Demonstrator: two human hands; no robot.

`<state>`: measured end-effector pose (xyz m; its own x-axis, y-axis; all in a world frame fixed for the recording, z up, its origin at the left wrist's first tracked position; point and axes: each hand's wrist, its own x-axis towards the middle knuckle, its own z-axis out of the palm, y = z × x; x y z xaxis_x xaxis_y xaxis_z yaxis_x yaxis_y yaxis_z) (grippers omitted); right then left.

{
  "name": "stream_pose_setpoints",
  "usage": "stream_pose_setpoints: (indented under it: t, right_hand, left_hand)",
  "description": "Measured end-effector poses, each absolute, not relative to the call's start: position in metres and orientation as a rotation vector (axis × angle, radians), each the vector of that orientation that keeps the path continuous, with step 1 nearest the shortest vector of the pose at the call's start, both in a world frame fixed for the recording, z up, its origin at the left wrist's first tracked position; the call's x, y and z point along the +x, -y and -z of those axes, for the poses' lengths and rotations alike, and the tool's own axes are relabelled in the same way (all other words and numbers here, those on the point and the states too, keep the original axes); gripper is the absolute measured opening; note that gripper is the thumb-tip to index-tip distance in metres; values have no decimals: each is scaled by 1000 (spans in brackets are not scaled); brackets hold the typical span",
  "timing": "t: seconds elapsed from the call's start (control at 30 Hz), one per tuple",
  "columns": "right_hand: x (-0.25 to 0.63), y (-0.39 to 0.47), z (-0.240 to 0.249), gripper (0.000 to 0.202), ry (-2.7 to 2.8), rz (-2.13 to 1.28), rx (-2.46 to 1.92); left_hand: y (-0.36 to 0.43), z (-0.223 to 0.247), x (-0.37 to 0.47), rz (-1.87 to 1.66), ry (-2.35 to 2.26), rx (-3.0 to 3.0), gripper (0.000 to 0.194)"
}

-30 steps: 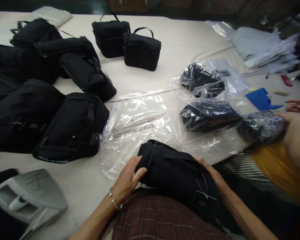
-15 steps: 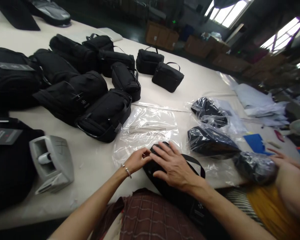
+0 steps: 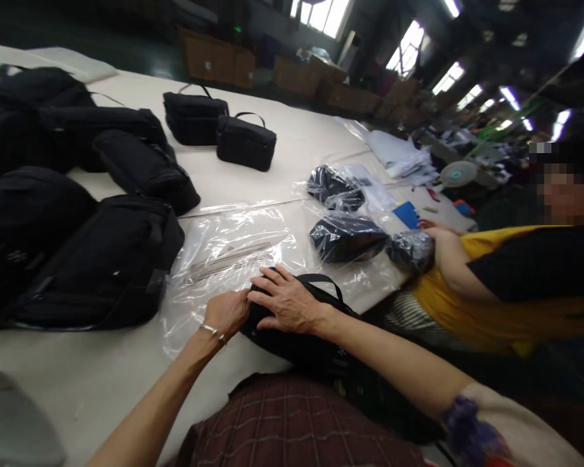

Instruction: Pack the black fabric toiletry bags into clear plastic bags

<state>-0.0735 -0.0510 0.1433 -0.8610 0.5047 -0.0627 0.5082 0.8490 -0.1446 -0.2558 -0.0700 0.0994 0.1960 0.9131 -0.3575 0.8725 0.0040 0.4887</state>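
A black bag (image 3: 292,344) with a strap handle lies at the table's near edge, against my lap. My right hand (image 3: 289,301) rests flat on its top, fingers spread. At the bag's left end my left hand (image 3: 228,312), with a bracelet at the wrist, is closed. Whatever its fingers pinch there is hidden. Just beyond the bag a clear plastic bag (image 3: 214,243) with printed text is spread on the table.
Several black bags (image 3: 111,259) crowd the left side, and two handled black bags (image 3: 246,141) stand farther back. Plastic-wrapped black bags (image 3: 348,239) lie to the right. A co-worker in a yellow and black top (image 3: 501,285) sits close on the right. A grey dispenser (image 3: 14,421) is at lower left.
The view has swung right, bringing the co-worker into sight. My left hand's fingers have closed tighter at the bag's end. My right hand remains flat on top.
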Motion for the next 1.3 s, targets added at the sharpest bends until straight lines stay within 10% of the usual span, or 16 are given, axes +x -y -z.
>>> stream_pose_setpoints:
  t: [0.27, 0.67, 0.97, 1.3]
  right_hand:
    - [11, 51, -209, 64, -2976, 1086, 1406]
    - [59, 165, -162, 85, -2383, 634, 2067]
    - [72, 187, -135, 103, -2879, 199, 1334]
    - [96, 113, -169, 60, -2829, 1264, 1894]
  left_hand:
    - [125, -118, -268, 45, -1610, 1728, 41]
    - [113, -146, -278, -567, -1655, 1877, 43]
    - [72, -135, -180, -112, -1031, 2275, 46]
    - [76, -144, -190, -58, -1078, 2209, 60]
